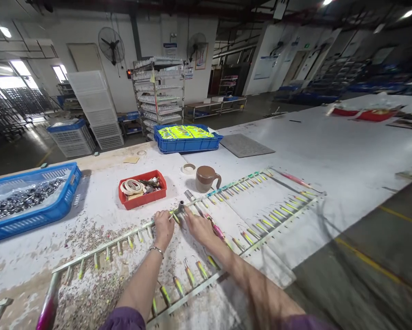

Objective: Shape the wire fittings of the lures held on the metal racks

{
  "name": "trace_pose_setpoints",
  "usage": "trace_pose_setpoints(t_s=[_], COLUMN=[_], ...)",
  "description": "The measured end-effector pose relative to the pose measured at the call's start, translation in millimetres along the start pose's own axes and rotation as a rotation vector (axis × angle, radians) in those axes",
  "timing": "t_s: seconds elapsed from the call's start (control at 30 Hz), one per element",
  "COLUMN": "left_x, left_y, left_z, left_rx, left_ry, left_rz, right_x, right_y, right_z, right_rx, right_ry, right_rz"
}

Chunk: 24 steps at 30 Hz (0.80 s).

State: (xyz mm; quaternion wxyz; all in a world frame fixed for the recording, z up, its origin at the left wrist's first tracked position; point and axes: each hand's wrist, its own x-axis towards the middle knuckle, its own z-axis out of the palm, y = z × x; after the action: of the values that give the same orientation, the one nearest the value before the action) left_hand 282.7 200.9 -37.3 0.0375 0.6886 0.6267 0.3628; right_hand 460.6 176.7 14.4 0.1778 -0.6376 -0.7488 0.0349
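A long metal rack point(281, 220) lies across the white table point(329, 151), with several yellow-green fishing lures point(200, 269) clipped along both rails. My left hand point(163, 227) rests on the far rail, fingers curled around a lure there. My right hand point(198, 225) is just beside it, fingers pinched near a small grey metal post point(181, 207) on the same rail. A bracelet sits on my left wrist.
A red tray point(142, 189) with tape rolls and a brown mug point(206, 178) stand just beyond the rack. Blue crates sit at the left point(30, 197) and at the back point(187, 137). Paint flakes litter the tabletop at left. The table edge drops to the floor at right.
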Motion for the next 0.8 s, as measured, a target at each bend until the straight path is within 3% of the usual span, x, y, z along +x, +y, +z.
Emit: trace_pose_setpoints(t_s=[0.07,0.2,0.33,0.5,0.63,0.8], left_x=[0.3,0.7,1.2,1.4,1.9,2.3], left_y=[-0.3,0.1,1.6,3.2,3.5,4.4], left_z=[0.7,1.5,1.3,-0.4,-1.2,-0.1], left_rx=[0.008,0.022,0.032,0.031,0.041,0.045], left_ry=[0.0,-0.001,-0.005,-0.01,-0.01,-0.004], left_rz=[-0.007,-0.015,-0.042,-0.045,-0.056,-0.062], right_x=[-0.2,-1.4,-2.4,-4.4,-6.5,-5.7], right_y=[-1.9,-1.9,-1.2,-0.8,3.8,4.6], right_z=[-3.0,-5.7,-1.9,4.9,7.8,2.9], right_rx=[0.007,0.076,-0.001,0.041,0.018,0.08], right_ry=[-0.033,0.118,-0.056,0.124,-0.011,0.15], right_rz=[0.014,0.005,0.007,-0.02,0.045,0.007])
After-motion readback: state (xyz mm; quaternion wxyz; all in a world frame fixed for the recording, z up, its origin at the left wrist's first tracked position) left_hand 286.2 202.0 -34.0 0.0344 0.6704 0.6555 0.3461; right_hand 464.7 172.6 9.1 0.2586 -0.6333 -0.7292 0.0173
